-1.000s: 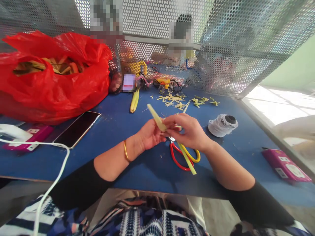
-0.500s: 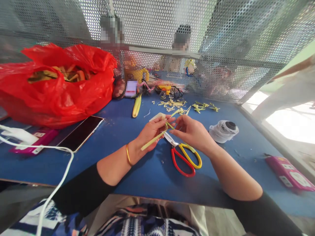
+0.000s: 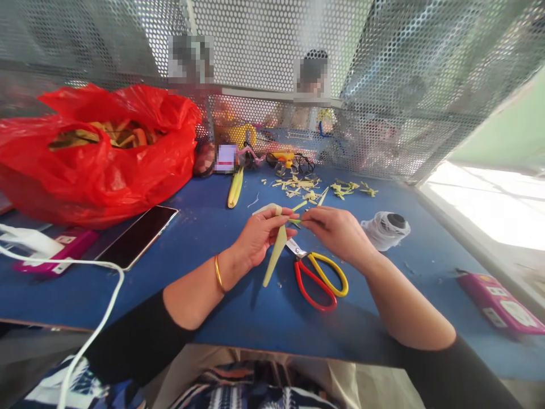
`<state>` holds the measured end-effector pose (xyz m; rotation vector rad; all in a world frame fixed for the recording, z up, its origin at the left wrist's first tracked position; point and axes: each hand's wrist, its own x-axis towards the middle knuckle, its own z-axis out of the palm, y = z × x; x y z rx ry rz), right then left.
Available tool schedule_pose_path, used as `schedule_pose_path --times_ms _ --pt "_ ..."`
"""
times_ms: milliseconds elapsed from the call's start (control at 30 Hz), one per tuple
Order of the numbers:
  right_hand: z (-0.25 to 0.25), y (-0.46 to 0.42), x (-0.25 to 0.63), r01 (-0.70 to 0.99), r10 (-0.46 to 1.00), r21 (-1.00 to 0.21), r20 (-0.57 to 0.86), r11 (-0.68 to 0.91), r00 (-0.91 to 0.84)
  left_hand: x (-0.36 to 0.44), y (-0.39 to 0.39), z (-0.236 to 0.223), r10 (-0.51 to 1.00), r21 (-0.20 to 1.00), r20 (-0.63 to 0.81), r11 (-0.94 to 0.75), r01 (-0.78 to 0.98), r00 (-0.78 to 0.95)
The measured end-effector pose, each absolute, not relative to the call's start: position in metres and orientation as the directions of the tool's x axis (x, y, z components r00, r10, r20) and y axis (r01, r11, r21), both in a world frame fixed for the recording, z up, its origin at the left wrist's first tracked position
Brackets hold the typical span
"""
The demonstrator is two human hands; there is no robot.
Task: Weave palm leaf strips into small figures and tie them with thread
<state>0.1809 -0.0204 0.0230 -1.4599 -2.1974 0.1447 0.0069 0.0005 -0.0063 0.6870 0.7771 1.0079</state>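
Observation:
Between its thumb and fingers my left hand (image 3: 259,233) pinches pale green leaf strips (image 3: 276,254); one flat strip hangs down from it toward me. Close beside it, my right hand (image 3: 334,227) has its fingertips closed on the narrow green end of the leaf strips. A pair of scissors (image 3: 315,284) with one red and one yellow handle lies under the hands, its blades partly covered by my left fingers. Past my hands, pale leaf scraps (image 3: 298,184) and small knotted green pieces (image 3: 346,188) are scattered on the blue table (image 3: 238,318).
A large red plastic bag (image 3: 140,176) of dried leaves stands at left, near a phone (image 3: 138,236) and a white cable (image 3: 113,295). A folded leaf bundle (image 3: 235,188) lies behind. White thread spool (image 3: 385,232) and magenta box (image 3: 500,301) sit right. Perforated metal screen (image 3: 272,51) stands behind.
The flat leaf strip in my left hand has swung from slanting leftward to hanging more steeply down. My right fingers have come together in a pinch on the green end.

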Motion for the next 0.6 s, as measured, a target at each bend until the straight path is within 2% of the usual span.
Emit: schedule_pose_path --times_ms 300,600 --pt "0.0209 -0.0171 0.1798 0.862 0.921 -0.342 0.248 0.373 -0.299 0.0078 -0.0004 -0.0005 0.884 0.644 -0.289 0.463 -0.609 0.366" --pt "0.0234 -0.0188 0.1783 0.902 0.934 -0.267 0.204 0.34 -0.292 0.0066 0.0003 0.0007 0.873 0.673 -0.319 0.482 -0.561 0.368"
